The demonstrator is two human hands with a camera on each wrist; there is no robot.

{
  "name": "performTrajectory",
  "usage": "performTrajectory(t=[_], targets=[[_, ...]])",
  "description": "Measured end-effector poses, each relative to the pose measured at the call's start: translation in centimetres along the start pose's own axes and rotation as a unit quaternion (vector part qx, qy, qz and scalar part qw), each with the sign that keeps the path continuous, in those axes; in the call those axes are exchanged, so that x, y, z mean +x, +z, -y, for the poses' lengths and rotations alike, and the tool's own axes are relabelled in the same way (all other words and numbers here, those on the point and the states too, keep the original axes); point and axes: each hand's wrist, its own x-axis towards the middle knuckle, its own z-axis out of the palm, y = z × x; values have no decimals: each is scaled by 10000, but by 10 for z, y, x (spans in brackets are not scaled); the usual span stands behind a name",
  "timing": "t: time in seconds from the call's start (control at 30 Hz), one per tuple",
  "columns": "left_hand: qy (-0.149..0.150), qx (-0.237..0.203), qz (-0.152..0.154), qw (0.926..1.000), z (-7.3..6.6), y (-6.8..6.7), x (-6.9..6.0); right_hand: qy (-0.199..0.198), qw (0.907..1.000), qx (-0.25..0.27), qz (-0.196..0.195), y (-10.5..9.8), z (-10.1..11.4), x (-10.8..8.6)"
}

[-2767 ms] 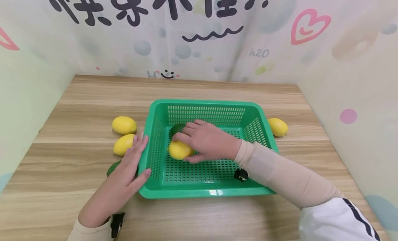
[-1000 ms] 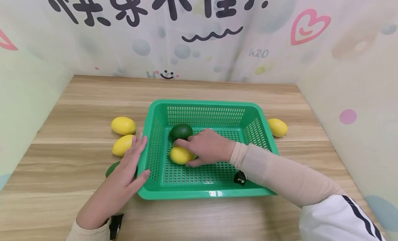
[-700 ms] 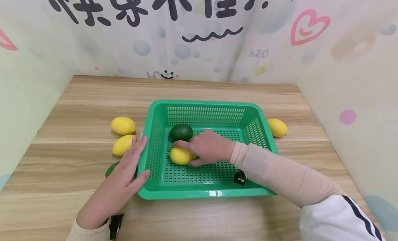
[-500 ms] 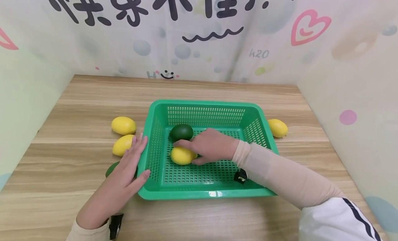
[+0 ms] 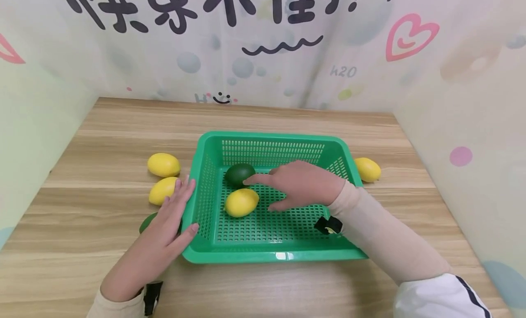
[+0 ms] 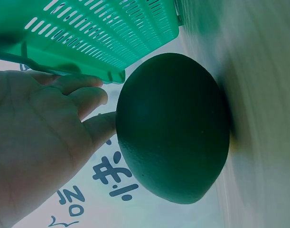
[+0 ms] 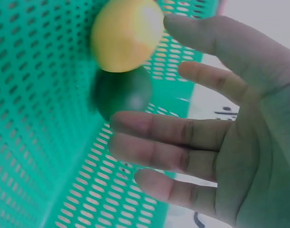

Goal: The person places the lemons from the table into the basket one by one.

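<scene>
A yellow lemon [image 5: 241, 203] lies on the floor of the green slotted basket [image 5: 267, 256], just in front of a dark green avocado [image 5: 239, 174]. My right hand [image 5: 304, 183] hovers inside the basket to the right of both fruits, fingers and thumb spread and holding nothing. In the right wrist view a gap separates the thumb and fingers, with the lemon [image 7: 126, 35] beyond them. Against the basket's left rim rests my left hand [image 5: 162, 240], its fingers extended. Beside that hand, a second avocado [image 6: 173, 128] sits on the table, partly hidden in the head view.
Two lemons stand left of the basket, a rear lemon [image 5: 163, 165] and a nearer lemon [image 5: 162, 190] partly behind my left fingers. Another lemon [image 5: 367, 169] touches or nearly touches the basket's right side. Printed walls [image 5: 263, 76] close off the wooden table [image 5: 287, 286].
My right hand held the lemon and shifted it slightly toward me inside the basket, then let go and drew back to the right. The left hand stayed on the rim.
</scene>
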Motion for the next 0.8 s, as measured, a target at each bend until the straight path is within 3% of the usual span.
performTrajectory(t=[0.23,0.47,0.8], targets=[[-60,22,42,10000,-1,0,1,86,9986,-43,-513,-12,-1,-16],[-125,10,92,9999,-2,-1,2,-25,9865,-299,-1612,-20,-3,-32],[-65,18,50,10000,-1,-1,1,-13,9753,-454,-2161,-22,-5,-46]])
